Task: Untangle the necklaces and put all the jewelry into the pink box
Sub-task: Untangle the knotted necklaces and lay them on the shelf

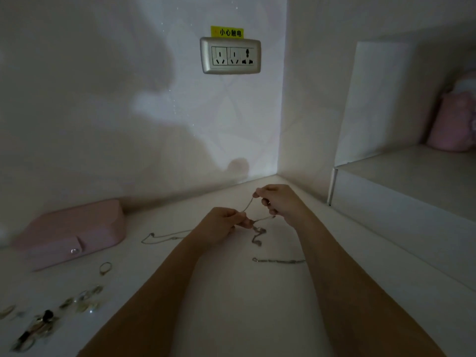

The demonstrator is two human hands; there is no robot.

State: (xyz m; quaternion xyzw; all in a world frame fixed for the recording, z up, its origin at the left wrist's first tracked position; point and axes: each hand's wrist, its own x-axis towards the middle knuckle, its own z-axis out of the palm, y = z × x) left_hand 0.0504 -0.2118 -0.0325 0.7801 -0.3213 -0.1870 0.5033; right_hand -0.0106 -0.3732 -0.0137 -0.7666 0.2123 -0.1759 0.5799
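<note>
- Necklaces, thin silver chains knotted together [258, 234], hang between the two hands above the pale white surface [231, 313]; one strand runs taut from hand to hand, and the knotted clump dangles just below the left hand's fingertips, its lowest loops at or near the surface.
- Left hand [223, 225] pinches the chain between thumb and curled fingers at the nearer, lower end of the strand.
- Right hand [279, 202] is a little farther away and higher, fingers curled, pinching the far end of the strand; a second strand passes under its lower fingers.
- Another thin silver chain [161, 237] lies loose on the surface, left of the left wrist.
- Short, thicker silver chain [278, 260] lies flat between the forearms, nearer than the hanging clump.
- Closed pink rectangular box with a snap tab [72, 235] sits against the wall, well to the left of the hands.
- Single ring [105, 268] lies just in front of the box; a scatter of small shiny jewelry pieces [82, 301] spreads toward the lower-left corner.
- Silver-framed wall socket [230, 55] with a yellow label [227, 32] is on the wall above.
- Raised white shelf [401, 176] at right carries a pink object [453, 122], too dim to identify.
</note>
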